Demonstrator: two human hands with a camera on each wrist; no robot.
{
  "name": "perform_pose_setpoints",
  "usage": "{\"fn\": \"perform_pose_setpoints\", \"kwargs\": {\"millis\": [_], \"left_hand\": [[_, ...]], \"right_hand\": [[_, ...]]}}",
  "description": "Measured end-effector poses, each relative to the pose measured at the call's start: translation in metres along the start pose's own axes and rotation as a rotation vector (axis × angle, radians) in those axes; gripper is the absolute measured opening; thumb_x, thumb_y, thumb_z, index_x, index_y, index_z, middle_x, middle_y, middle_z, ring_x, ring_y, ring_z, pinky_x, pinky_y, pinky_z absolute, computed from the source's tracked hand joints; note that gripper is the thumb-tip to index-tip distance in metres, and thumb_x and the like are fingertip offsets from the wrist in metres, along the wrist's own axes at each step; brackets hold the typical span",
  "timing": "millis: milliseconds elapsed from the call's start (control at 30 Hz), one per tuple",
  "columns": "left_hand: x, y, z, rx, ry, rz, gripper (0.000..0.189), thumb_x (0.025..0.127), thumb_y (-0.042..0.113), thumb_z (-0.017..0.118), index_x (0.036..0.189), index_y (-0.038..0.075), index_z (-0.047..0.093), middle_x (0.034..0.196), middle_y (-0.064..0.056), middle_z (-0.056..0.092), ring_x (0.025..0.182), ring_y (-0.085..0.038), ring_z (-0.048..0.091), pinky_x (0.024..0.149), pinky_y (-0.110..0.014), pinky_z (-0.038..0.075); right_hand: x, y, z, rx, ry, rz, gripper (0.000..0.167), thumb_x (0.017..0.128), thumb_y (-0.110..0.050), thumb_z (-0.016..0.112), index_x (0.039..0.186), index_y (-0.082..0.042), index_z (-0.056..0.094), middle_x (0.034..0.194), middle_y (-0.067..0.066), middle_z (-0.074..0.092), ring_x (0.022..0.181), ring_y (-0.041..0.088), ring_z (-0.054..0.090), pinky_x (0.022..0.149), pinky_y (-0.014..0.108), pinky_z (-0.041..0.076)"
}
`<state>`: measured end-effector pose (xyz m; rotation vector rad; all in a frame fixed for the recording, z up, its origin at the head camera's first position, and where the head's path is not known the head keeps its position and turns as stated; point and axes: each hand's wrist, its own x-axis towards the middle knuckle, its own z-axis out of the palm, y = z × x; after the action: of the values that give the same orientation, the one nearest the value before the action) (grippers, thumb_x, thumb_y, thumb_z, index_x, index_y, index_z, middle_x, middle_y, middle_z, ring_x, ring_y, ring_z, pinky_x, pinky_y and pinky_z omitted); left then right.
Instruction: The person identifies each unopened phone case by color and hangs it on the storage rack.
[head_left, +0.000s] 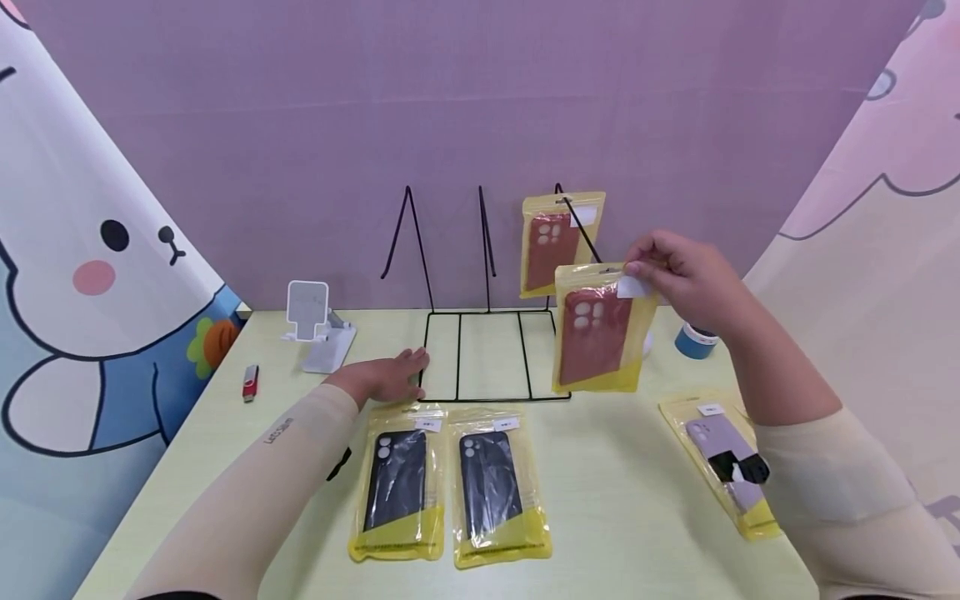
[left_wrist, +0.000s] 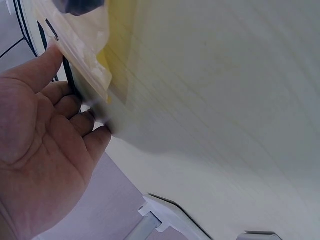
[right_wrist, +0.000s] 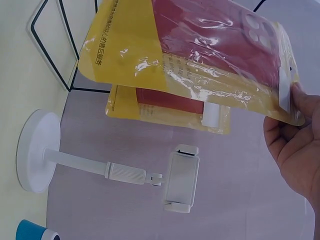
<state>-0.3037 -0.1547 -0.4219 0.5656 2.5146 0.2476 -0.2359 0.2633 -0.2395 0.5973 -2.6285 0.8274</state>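
Note:
My right hand [head_left: 686, 279] pinches a packaged dark red phone case [head_left: 596, 333] by the bag's top right corner. The bag hangs upright in front of the right hook of a black wire display rack [head_left: 495, 400], its top slot close to the hook's tip. Behind it, another packaged red phone case [head_left: 551, 250] hangs on that same hook. My left hand [head_left: 386, 377] rests at the left side of the rack's base, fingers on the wire, as the left wrist view also shows. Just in front of the base lie two packaged black phone cases [head_left: 397, 479] [head_left: 491, 483].
A packaged purple phone case [head_left: 723, 458] lies at the right, partly behind my right forearm. A white phone stand [head_left: 328, 346] and a red USB stick [head_left: 251, 383] are at the left. A blue roll [head_left: 694, 343] and a white round-based phone holder [right_wrist: 37, 150] stand at the right.

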Motion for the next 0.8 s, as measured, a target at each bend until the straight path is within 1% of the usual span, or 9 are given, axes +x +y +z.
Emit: {"fn": "perform_pose_setpoints", "kwargs": {"millis": [133,233,367,467,700,800], "left_hand": [[-0.001,0.000,0.000,0.004,0.001,0.008,0.077,0.102,0.039,0.048,0.159,0.013,0.004,0.166,-0.010,-0.004,0.153,-0.031,-0.002,0.123,-0.052,0.010],[-0.002,-0.001,0.000,0.010,0.001,0.017,0.077,0.103,0.040,0.048,0.159,0.012,0.003,0.166,-0.010,-0.005,0.152,-0.031,-0.003,0.123,-0.051,0.010],[-0.002,-0.001,0.000,0.015,0.000,0.022,0.076,0.103,0.039,0.047,0.159,0.012,0.003,0.165,-0.011,-0.005,0.152,-0.032,-0.003,0.123,-0.052,0.009],[-0.002,-0.001,0.000,0.015,0.001,0.022,0.076,0.103,0.039,0.047,0.159,0.011,0.004,0.165,-0.011,-0.005,0.152,-0.032,-0.002,0.122,-0.053,0.010],[-0.003,0.000,0.000,0.007,0.006,0.023,0.076,0.103,0.039,0.047,0.159,0.012,0.003,0.165,-0.011,-0.005,0.152,-0.032,-0.003,0.122,-0.052,0.009],[-0.001,0.000,0.000,0.013,0.006,0.020,0.077,0.103,0.039,0.047,0.159,0.012,0.003,0.165,-0.011,-0.004,0.152,-0.032,-0.002,0.122,-0.053,0.010]], "right_hand": [[0.007,0.000,0.003,-0.014,-0.024,0.022,0.012,0.098,-0.025,0.060,0.102,-0.014,0.065,0.094,0.006,0.069,0.081,0.021,0.058,0.066,0.022,0.048],[0.012,0.000,0.005,-0.031,-0.054,0.036,0.014,0.098,-0.026,0.059,0.103,-0.014,0.064,0.097,0.007,0.069,0.084,0.022,0.059,0.069,0.027,0.049],[0.020,0.000,0.007,-0.074,-0.079,0.032,0.017,0.098,-0.030,0.059,0.104,-0.015,0.064,0.096,0.006,0.069,0.084,0.023,0.058,0.071,0.036,0.048],[0.027,0.000,0.008,-0.113,-0.085,0.030,0.020,0.098,-0.035,0.059,0.103,-0.016,0.063,0.095,0.006,0.069,0.083,0.024,0.058,0.073,0.040,0.048],[0.045,0.003,0.009,-0.167,-0.115,0.060,0.025,0.098,-0.040,0.057,0.101,-0.016,0.061,0.093,0.006,0.067,0.084,0.026,0.056,0.075,0.042,0.046],[0.052,0.005,0.010,-0.181,-0.126,0.071,0.027,0.099,-0.042,0.055,0.100,-0.016,0.061,0.089,0.006,0.065,0.081,0.026,0.054,0.073,0.041,0.044]]}}
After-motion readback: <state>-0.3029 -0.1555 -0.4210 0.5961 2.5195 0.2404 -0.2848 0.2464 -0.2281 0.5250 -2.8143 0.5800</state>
